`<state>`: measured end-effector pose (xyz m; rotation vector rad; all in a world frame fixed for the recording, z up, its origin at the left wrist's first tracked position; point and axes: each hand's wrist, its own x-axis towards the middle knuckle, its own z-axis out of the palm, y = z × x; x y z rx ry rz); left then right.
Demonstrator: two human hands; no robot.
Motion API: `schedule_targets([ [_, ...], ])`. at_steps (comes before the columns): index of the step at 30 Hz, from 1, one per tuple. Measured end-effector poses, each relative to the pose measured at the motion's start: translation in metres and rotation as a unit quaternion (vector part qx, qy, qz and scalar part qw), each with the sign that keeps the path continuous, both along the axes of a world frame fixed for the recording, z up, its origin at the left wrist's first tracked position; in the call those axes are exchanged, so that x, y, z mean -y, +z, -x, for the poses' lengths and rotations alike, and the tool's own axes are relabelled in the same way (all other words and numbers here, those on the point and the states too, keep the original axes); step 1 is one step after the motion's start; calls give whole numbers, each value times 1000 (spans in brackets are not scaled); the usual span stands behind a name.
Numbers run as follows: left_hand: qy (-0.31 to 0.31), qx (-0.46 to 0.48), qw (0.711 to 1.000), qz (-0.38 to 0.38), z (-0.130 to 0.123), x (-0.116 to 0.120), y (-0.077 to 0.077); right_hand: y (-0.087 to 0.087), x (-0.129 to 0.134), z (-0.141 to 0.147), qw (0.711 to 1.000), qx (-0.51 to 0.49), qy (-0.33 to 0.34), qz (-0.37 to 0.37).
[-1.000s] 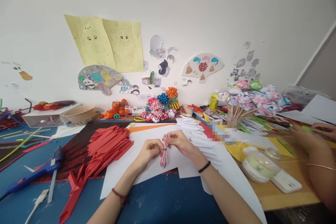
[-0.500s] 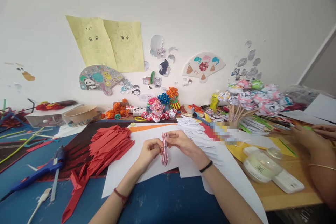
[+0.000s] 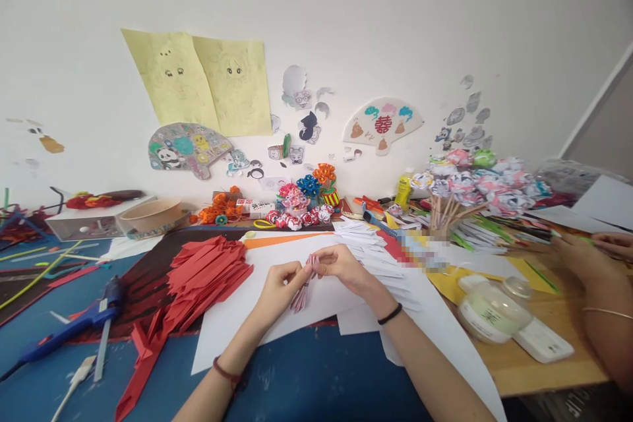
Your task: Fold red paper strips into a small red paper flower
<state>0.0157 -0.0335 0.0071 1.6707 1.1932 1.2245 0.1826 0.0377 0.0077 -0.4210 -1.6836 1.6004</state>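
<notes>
Between my two hands is a small red-and-white striped pleated paper bundle [image 3: 300, 298], tied round its middle with something dark and tilted with its lower end to the left. My left hand [image 3: 283, 285] pinches it from the left side. From the right, my right hand [image 3: 341, 268] grips its upper part with thumb and fingers. The bundle is over a large white paper sheet [image 3: 227, 330]. Left of the sheet lies a pile of folded red paper strips [image 3: 208, 277]; folded white strips [image 3: 366, 244] lie beyond my right hand.
A blue glue gun [image 3: 74, 330] and a white cable [image 3: 74, 386] lie at the left. A glass jar [image 3: 487, 313] stands at the right, before a bunch of paper flowers [image 3: 465, 184]. Another person's hand [image 3: 576, 257] is at the right edge.
The striped bundle has gone from upright to tilted, its lower end swinging left. My left fingers have moved slightly up and closer to my right fingers.
</notes>
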Motion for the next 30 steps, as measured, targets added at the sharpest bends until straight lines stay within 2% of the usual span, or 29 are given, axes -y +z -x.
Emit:
schedule_targets([
  [10, -39, 15, 999, 17, -1, -3, 0, -10, 2, 7, 994, -62, -83, 36],
  [17, -38, 28, 999, 17, -1, -2, 3, -5, 5, 8, 995, -63, -77, 20],
  [24, -94, 104, 989, 39, -4, 1, 2, 0, 4, 6, 996, -42, -81, 23],
  [30, -87, 123, 987, 47, -5, 0, -1, 2, 3, 3, 995, -38, -91, 31],
])
